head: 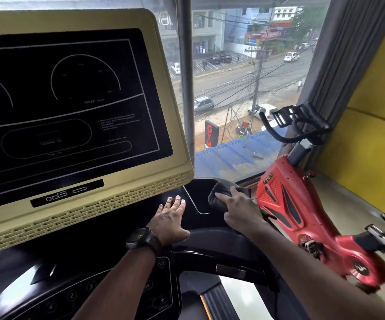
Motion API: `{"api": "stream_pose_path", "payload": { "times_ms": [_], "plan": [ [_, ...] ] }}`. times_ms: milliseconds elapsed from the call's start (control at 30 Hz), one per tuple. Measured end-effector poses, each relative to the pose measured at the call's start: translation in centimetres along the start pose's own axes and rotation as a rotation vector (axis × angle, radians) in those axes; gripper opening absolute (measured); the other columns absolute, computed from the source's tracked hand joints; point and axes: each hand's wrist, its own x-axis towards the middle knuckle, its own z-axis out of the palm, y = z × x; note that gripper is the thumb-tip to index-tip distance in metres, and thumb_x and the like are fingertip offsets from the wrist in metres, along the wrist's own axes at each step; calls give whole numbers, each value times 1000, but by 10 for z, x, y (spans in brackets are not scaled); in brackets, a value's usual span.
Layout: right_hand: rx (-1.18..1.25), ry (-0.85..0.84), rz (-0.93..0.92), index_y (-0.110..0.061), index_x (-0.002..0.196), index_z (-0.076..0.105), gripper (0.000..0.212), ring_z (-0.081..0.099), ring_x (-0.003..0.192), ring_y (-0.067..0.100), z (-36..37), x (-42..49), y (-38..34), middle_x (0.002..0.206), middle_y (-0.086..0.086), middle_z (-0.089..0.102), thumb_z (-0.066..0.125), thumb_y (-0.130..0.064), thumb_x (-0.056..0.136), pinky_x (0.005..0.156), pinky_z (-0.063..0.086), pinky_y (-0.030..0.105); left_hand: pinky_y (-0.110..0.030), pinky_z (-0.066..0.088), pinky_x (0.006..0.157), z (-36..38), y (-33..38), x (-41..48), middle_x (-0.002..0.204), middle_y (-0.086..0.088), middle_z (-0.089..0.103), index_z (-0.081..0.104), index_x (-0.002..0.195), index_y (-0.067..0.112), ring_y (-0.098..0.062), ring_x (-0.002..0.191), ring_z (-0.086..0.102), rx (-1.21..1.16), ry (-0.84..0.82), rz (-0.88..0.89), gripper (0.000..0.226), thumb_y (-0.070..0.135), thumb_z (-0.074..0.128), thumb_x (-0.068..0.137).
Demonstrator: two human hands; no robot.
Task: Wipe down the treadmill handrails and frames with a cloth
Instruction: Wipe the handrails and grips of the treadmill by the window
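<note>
While the left hand (170,218) lies flat on the black console deck (196,204) of the treadmill, just below the lower right corner of the yellow display housing (177,116), the right hand (240,213) holds a dark cloth (219,192) against the deck's far right corner. The right grip is closed round the bunched cloth: the fingers wrap its near side and the forefinger lies stretched along its top. The cloth touches the glossy black surface where it curves up toward the window edge. The left grip is spread, with fingers straight and slightly apart, fingertips pointing away, palm down and holding nothing. A dark wristwatch (140,237) sits on the left wrist. The two hands are near each other but apart, with a thin pale line printed on the deck between them.

Nearer the person, a curved black frame bar (221,239) runs under the right forearm, and a glossy button panel (89,294) with numbered keys lies by the near edge. The dark screen (71,100) shows white dial outlines and the word SPEED.

To the right of the treadmill stands a red exercise bike (288,204) beside a yellow wall (376,116) and a grey curtain (339,54). Beyond the window (233,77) lies a wet street with cars.
</note>
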Motion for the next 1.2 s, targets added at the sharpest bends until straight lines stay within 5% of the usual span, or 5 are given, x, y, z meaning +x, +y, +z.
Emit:
{"api": "stream_pose_path", "payload": {
  "times_ms": [200,533,833,1033,1200],
  "plan": [
    [-29,120,52,-45,157,24,71,27,151,27,16,1,1,167,10,22,52,-51,92,115,20,69,-35,4,124,-1,2,-1,166,-6,0,8,159,14,-16,153,-3,-24,13,79,95,35,58,81],
    [-102,282,86,-39,150,44,70,55,127,33,31,-12,10,147,13,51,59,-63,86,94,49,59,-31,5,124,2,4,4,166,-6,-1,7,158,10,-15,153,-1,39,14,164,92,36,59,87],
    [-185,283,106,-35,143,55,73,60,117,42,50,-40,-2,140,23,55,74,-55,76,88,48,61,-19,0,119,4,3,6,166,-4,3,6,158,11,-11,152,-1,-15,85,191,93,37,61,88],
    [-21,228,242,-39,156,29,66,53,125,41,15,-11,26,148,16,46,47,-61,96,92,50,54,-26,2,124,4,11,10,166,0,-2,6,158,15,-6,150,-8,0,94,291,94,44,62,89],
    [-149,374,261,-33,146,52,66,59,110,43,47,-43,4,139,23,55,63,-52,84,87,47,55,-30,-8,122,12,31,21,160,7,-21,-9,157,20,-7,148,-19,105,-8,314,95,55,52,93]
  ]
}}
